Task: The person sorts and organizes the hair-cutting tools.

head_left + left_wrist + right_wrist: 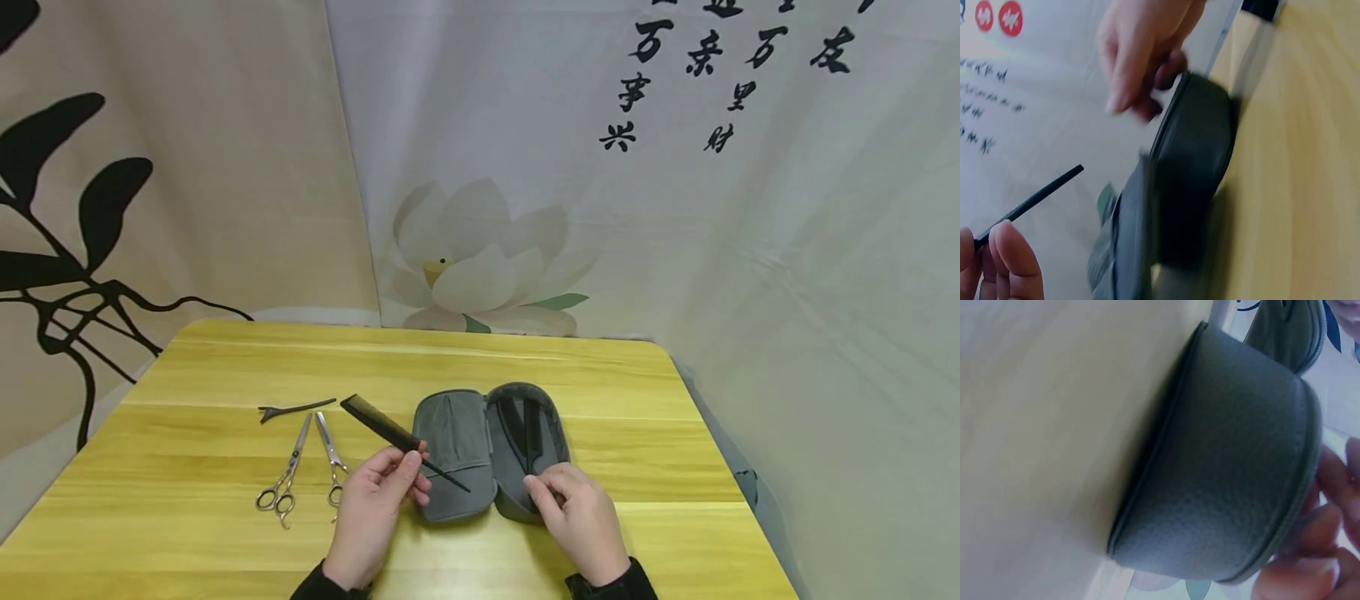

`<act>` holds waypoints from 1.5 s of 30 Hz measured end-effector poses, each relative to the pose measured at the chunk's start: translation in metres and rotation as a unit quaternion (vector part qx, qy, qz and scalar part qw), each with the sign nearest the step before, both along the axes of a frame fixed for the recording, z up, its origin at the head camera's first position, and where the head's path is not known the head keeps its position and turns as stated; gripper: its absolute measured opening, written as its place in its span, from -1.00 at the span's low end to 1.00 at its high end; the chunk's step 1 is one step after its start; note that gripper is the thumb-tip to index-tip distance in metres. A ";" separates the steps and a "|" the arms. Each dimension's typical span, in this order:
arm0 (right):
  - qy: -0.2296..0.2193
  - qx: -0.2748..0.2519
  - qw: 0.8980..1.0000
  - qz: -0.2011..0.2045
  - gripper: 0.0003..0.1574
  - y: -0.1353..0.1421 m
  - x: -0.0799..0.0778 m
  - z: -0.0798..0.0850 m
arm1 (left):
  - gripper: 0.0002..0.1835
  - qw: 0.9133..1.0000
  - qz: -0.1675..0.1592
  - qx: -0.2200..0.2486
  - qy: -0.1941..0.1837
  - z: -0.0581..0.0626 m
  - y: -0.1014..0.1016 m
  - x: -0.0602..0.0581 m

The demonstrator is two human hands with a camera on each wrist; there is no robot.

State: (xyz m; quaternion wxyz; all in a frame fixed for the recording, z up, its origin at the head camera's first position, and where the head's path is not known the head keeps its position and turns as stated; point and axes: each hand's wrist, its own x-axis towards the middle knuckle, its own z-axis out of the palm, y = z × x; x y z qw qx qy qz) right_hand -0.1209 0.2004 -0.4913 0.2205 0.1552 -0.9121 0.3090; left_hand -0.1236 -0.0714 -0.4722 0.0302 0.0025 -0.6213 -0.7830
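Note:
In the head view my left hand [378, 504] pinches a black tail comb [382, 421] between thumb and fingers. Its toothed end points up and left, and the thin tail [1044, 192] slants over a grey zip case [450, 500]. The case lies unzipped and spread flat. Two slim black tools [523, 425], one of them comb-like, lie in its right half. My right hand [577, 512] is over the near end of that half, thumb and fingers bent and fingertips right at the tools' lower ends. I cannot tell whether it grips one.
Left of the case lie hair scissors [287, 475], a second pair of scissors [332, 458] partly hidden by my left hand, and a dark hair clip [296, 409]. A wooden table [660, 467] carries everything. Printed curtains [480, 125] hang behind it.

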 end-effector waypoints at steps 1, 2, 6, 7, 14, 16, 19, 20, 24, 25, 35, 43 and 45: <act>0.001 -0.003 1.000 0.007 -0.76 0.000 0.000 0.000 | -0.64 1.000 -0.003 -0.004 -0.003 0.000 0.005 0.001; 0.002 -0.011 1.000 0.018 -0.78 0.000 0.001 0.001 | -0.64 1.000 -0.007 -0.007 -0.004 0.000 0.010 0.003; -0.005 -0.043 0.996 0.074 -0.89 0.000 0.001 0.004 | -0.67 1.000 -0.030 -0.007 -0.004 -0.001 0.027 0.007; -0.009 -0.049 0.995 0.089 -0.91 -0.001 0.001 0.005 | -0.69 0.999 -0.035 -0.008 -0.002 -0.001 0.030 0.008; -0.003 -0.084 0.979 0.184 -0.87 -0.007 0.003 0.008 | -0.79 0.999 -0.043 -0.028 -0.004 -0.006 0.039 0.017; 0.001 -0.089 0.977 0.195 -0.85 -0.008 0.004 0.009 | -0.80 0.998 -0.047 -0.038 0.000 -0.008 0.039 0.019; 0.007 -0.092 0.975 0.203 -0.84 -0.009 0.005 0.008 | -0.79 0.997 -0.056 -0.047 0.008 -0.010 0.040 0.020; 0.008 -0.092 0.974 0.205 -0.84 -0.008 0.005 0.008 | -0.79 0.997 -0.059 -0.047 0.013 -0.010 0.041 0.021; 0.012 -0.096 0.973 0.209 -0.83 -0.007 0.005 0.005 | -0.77 0.996 -0.071 -0.042 0.021 -0.011 0.041 0.021; 0.015 -0.098 0.973 0.210 -0.82 -0.007 0.005 0.005 | -0.77 0.996 -0.073 -0.043 0.022 -0.011 0.042 0.021; 0.048 -0.097 0.977 0.182 -0.83 -0.006 0.003 0.006 | -0.80 0.994 -0.101 -0.044 -0.006 -0.015 0.039 0.019; 0.061 -0.095 0.987 0.116 -0.84 -0.002 0.003 0.005 | -0.79 0.995 -0.007 -0.102 -0.004 -0.022 0.027 0.009; 0.057 -0.093 0.989 0.101 -0.87 -0.001 0.003 0.005 | -0.79 0.990 0.039 -0.132 -0.015 -0.024 0.023 0.006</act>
